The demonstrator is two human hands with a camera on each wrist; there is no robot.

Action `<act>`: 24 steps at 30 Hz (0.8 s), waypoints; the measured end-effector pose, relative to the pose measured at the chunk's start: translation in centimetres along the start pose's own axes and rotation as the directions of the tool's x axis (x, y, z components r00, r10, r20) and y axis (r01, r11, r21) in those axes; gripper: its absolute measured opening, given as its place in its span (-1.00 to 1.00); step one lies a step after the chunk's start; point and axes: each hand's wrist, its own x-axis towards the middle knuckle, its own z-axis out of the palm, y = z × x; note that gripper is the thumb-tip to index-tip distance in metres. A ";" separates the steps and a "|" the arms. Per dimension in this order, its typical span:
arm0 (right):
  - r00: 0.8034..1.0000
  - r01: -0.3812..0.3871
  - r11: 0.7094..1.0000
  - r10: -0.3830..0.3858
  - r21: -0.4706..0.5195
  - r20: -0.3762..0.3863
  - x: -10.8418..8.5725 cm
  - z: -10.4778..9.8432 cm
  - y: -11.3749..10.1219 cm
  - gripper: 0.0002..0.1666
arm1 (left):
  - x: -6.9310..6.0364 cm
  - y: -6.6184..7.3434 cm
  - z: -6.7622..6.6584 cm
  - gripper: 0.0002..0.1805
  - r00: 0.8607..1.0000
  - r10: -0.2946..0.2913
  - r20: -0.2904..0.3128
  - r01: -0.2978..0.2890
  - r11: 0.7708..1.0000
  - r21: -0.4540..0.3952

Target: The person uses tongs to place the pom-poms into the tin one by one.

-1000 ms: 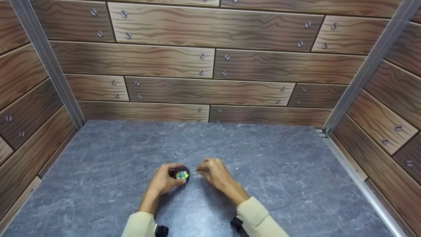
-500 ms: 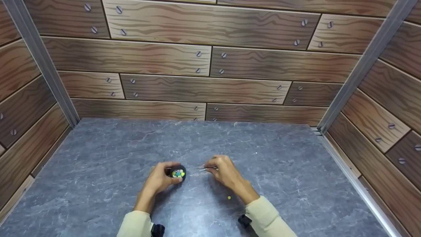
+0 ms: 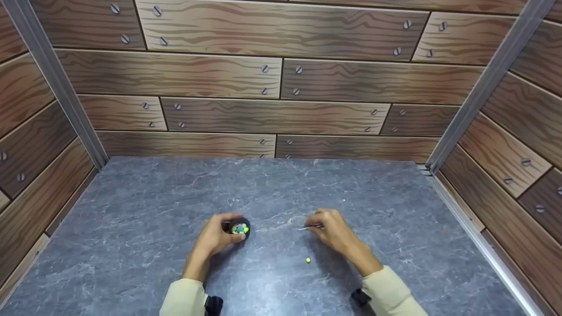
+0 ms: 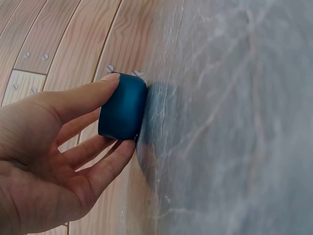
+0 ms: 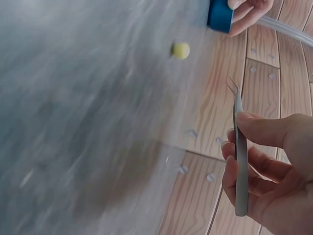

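My left hand (image 3: 214,235) grips a small round cup (image 3: 246,223) between thumb and fingers. From above the cup looks black, and several small balls in yellow, green, white and teal lie inside it. Its outer side looks blue in the left wrist view, where the cup (image 4: 124,106) stands at the table surface. To the right, my right hand (image 3: 336,230) pinches metal tweezers (image 5: 241,161). The tweezers' bent tips are apart, with nothing between them. A single yellow ball (image 3: 308,260) lies on the table, nearer the front than the tweezers.
The grey marbled table (image 3: 197,188) spreads around both hands. Wood-plank-patterned walls (image 3: 219,79) close it in at the back and sides, with metal rails (image 3: 487,87) at the corners. A tiny white speck (image 3: 344,200) lies on the tabletop at the right.
My right hand has drawn back to the right with the tweezers, away from the cup. A yellow ball, not visible one second ago, shows on the table. The left hand holds nearly still.
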 end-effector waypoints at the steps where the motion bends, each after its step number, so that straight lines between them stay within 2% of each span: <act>1: 1.000 -0.003 1.000 0.003 -0.001 0.003 -0.2 -0.2 0.2 -0.83 | 0.0 0.1 -0.1 -0.44 1.000 -0.002 -0.001 0.002 1.000 -0.003; 8: 0.999 0.030 0.999 -0.031 0.018 0.029 -2.7 -1.2 1.4 -0.85 | 0.1 0.2 0.1 -0.44 1.000 0.002 0.012 -0.002 1.000 -0.002; 13: 0.996 0.048 0.996 -0.054 0.079 0.078 -4.1 -1.8 1.8 -0.84 | 0.1 0.2 0.3 -0.44 1.000 0.004 0.008 -0.004 1.000 -0.005; 19: 0.985 0.021 0.989 -0.045 0.143 0.166 -4.9 -2.2 1.7 -0.82 | 0.1 0.1 0.2 -0.45 1.000 0.004 -0.006 -0.004 1.000 -0.011; 24: 0.982 0.044 0.988 -0.070 0.149 0.176 -4.9 -2.1 1.7 -0.82 | 0.1 0.0 0.1 -0.45 1.000 0.008 -0.008 -0.008 1.000 -0.008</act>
